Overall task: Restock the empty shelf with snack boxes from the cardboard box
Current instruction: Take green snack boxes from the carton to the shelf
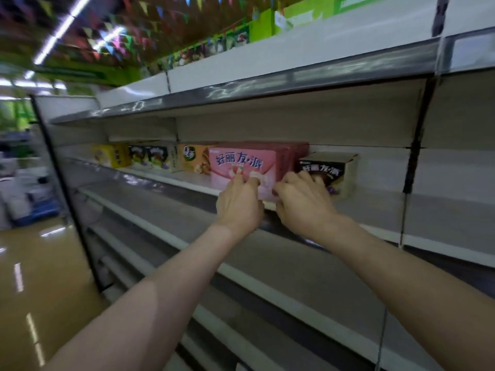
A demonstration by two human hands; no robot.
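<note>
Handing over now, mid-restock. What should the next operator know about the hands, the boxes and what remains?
Left hand: fingertips pressing the pink box front.
Right hand: at its lower right corner, partly covering the dark box; grip unclear.
Done: yellow box, orange box, pink and dark boxes stand in one row on the shelf.
Left: shelf is bare right of the dark box; cardboard box not in view.

Shelf (375,212) with snack boxes (241,167) (one row)
</note>
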